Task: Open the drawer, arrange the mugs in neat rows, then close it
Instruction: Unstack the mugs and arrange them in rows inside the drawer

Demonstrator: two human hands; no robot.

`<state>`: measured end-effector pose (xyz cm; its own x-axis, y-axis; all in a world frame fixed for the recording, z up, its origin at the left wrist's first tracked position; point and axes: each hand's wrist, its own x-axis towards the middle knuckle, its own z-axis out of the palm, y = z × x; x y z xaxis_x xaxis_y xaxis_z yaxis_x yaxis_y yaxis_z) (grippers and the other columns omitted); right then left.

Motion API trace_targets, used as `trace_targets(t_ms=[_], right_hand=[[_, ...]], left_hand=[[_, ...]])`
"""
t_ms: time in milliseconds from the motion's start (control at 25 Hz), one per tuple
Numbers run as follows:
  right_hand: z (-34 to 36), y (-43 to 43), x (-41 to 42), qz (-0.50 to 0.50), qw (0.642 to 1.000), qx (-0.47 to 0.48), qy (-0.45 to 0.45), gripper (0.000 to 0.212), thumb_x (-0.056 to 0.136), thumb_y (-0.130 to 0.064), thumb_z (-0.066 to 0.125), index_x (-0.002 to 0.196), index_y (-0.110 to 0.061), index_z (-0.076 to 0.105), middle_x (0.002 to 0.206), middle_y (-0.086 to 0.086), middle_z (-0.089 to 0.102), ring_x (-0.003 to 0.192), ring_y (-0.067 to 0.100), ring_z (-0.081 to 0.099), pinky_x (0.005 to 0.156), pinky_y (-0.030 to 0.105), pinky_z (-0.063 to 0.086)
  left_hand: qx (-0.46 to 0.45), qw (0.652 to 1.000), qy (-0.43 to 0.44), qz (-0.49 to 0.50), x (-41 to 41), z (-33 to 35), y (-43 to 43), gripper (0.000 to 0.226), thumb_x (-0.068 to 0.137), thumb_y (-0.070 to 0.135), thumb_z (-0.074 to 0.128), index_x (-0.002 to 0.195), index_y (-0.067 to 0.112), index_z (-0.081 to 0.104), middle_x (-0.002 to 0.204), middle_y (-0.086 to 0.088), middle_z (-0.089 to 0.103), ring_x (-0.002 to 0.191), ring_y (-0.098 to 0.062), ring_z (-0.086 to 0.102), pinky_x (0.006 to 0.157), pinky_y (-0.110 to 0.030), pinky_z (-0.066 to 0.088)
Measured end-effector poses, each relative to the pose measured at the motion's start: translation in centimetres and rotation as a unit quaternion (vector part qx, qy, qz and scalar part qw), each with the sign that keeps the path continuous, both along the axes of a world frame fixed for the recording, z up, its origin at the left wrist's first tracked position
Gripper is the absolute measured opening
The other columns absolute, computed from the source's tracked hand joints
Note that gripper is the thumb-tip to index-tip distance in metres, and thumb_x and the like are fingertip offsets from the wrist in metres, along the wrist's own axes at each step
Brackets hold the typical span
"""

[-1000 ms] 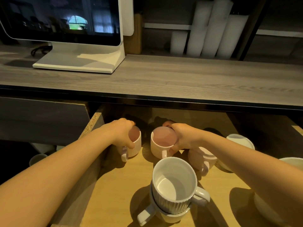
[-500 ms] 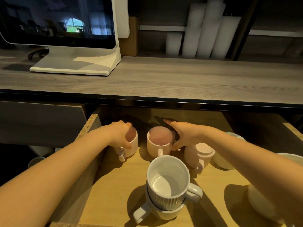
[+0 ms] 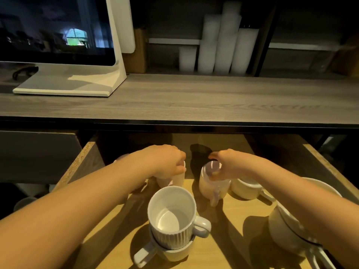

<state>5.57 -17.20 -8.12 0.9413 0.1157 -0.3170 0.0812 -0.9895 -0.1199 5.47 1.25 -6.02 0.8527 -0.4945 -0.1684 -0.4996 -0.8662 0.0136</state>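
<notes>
Left hand (image 3: pixel 165 162) grips pink mug (image 3: pixel 174 178); right hand (image 3: pixel 227 164) grips upright mug (image 3: pixel 211 183), handle toward camera.

Your two forearms come in bare from the bottom corners, no sleeves showing anywhere up to the frame edge. Your left hand (image 3: pixel 165 162) carries no ring, watch or glove that I can see. Your right hand (image 3: pixel 230 165) is equally plain: no bracelet, no band at the wrist.
</notes>
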Motion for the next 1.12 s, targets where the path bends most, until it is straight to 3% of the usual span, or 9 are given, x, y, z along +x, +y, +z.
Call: trace_targets(t_ms=[280,560,680,760,920,1120], right_hand=[[-1.4,0.3,-0.3,0.025,0.999,-0.035,-0.028,0.060,0.072,-0.051,0.070,0.122,-0.023,0.053,0.095,-0.002,0.059,0.089,0.018,0.061,0.071,0.027,0.054],[0.5,0.3,-1.1,0.027,0.997,0.012,-0.066,0.060,0.068,-0.045,0.075,0.120,-0.023,0.057,0.103,-0.002,0.059,0.091,0.017,0.059,0.067,0.022,0.052],[2.7,-0.5,-1.6,0.029,0.994,0.081,-0.065,0.070,0.067,-0.041,0.076,0.128,-0.023,0.048,0.102,-0.005,0.051,0.091,0.014,0.056,0.064,0.017,0.047],[3.9,-1.4,-1.8,0.043,0.986,0.153,-0.047,0.067,0.069,-0.036,0.076,0.127,-0.023,0.046,0.106,-0.005,0.051,0.096,0.014,0.055,0.069,0.017,0.048],[5.2,-2.9,-2.1,0.045,0.956,0.289,-0.021,0.064,0.059,-0.038,0.072,0.117,-0.030,0.046,0.110,-0.004,0.052,0.104,0.017,0.055,0.083,0.023,0.052],[5.3,-3.8,-2.3,0.054,0.917,0.392,0.040,0.058,0.063,-0.030,0.067,0.117,-0.029,0.047,0.110,-0.007,0.053,0.104,0.012,0.056,0.070,0.013,0.051]], left_hand=[[-0.058,0.997,0.051,0.009,1.3,-1.1,-3.3,0.048,0.093,0.039,0.050,0.138,0.024,0.040,0.140,-0.002,0.048,0.119,-0.021,0.054,0.090,-0.029,0.049],[-0.127,0.989,0.078,0.023,0.9,-2.1,-1.0,0.057,0.089,0.040,0.057,0.140,0.026,0.035,0.138,0.000,0.052,0.118,-0.018,0.056,0.090,-0.027,0.050],[-0.158,0.981,0.111,0.026,0.7,-1.8,-1.0,0.073,0.083,0.041,0.066,0.144,0.027,0.028,0.142,0.001,0.046,0.122,-0.019,0.052,0.094,-0.030,0.050],[-0.179,0.972,0.155,0.014,0.6,-1.7,-0.9,0.081,0.078,0.040,0.072,0.143,0.030,0.026,0.142,0.002,0.044,0.122,-0.018,0.051,0.096,-0.032,0.050],[-0.277,0.934,0.226,-0.016,0.8,-1.4,-0.4,0.080,0.072,0.034,0.079,0.134,0.036,0.029,0.125,0.010,0.046,0.113,-0.012,0.050,0.091,-0.031,0.054],[-0.366,0.909,0.200,-0.005,0.8,-0.7,-0.1,0.065,0.070,0.027,0.081,0.119,0.032,0.039,0.112,0.012,0.049,0.109,-0.010,0.052,0.088,-0.021,0.049]])
